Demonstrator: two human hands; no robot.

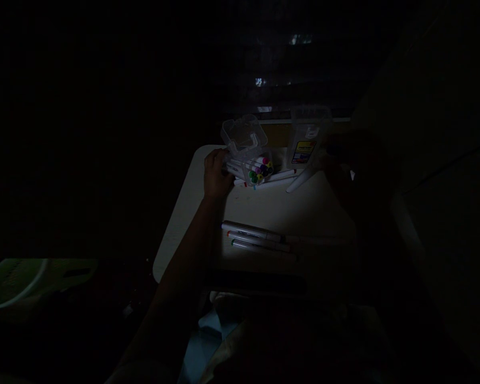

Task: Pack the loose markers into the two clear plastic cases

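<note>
The scene is very dark; only a small pale table [184, 213] is lit. My left hand [216, 176] grips the side of a clear plastic box [246, 152] lying tilted, with its lid open and several markers with coloured caps [261, 169] showing inside. My right hand [346, 160] is in shadow and holds a white marker [302, 180] that points down and left toward the table. Three white markers [256, 238] lie side by side near the table's front. A few more white markers [280, 176] lie beside the box.
A second clear container with a yellow label [306, 141] stands upright at the back of the table. A pale green tub [16, 282] sits low at the left. Everything around the table is black.
</note>
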